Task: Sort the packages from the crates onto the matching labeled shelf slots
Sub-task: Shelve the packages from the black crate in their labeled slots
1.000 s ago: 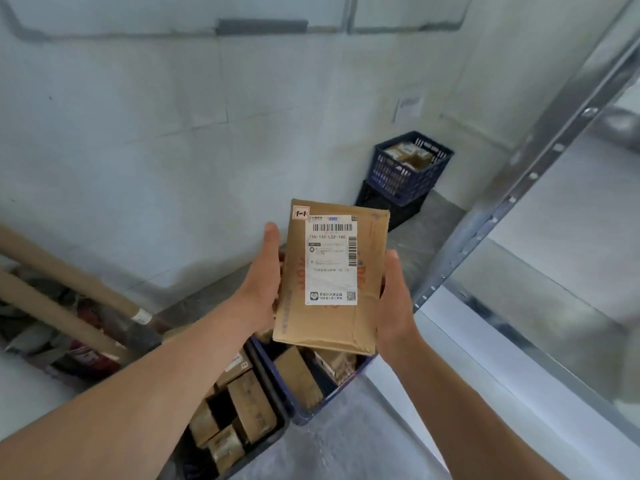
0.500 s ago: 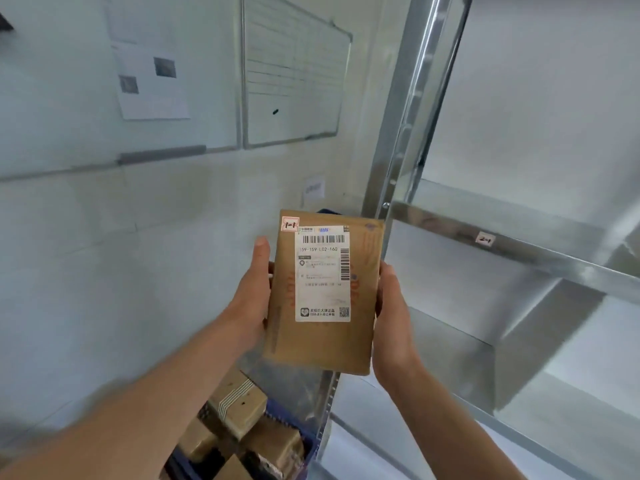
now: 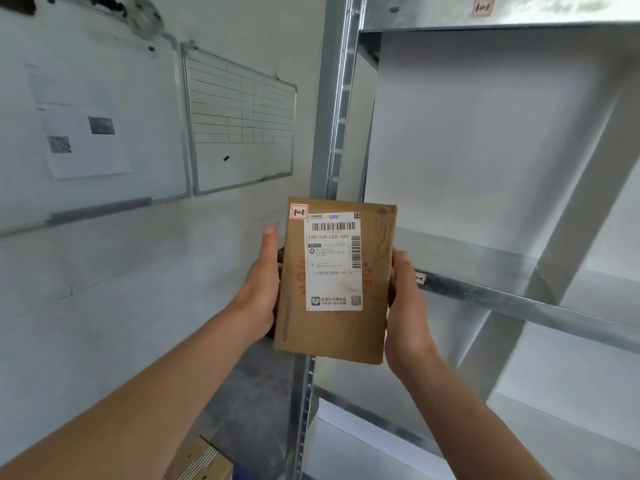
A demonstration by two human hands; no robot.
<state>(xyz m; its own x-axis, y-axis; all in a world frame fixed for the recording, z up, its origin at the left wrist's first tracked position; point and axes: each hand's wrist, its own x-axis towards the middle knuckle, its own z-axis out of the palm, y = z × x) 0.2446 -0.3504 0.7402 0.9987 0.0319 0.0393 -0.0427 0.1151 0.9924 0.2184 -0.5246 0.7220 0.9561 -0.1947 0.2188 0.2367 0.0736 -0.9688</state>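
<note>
Package (image 3: 334, 282) upright btwn your hands: left hand (image 3: 259, 296) & right hand (image 3: 407, 313) clamp its long edges, in front of the rack post (image 3: 332, 98). Looks light, stiff; edge grip suits.

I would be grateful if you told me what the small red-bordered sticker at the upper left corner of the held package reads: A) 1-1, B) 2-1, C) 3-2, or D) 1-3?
A: the red-bordered sticker on the brown package, held between the left hand and the right hand, reads 1-1, the same as the label on the top shelf beam.
</note>
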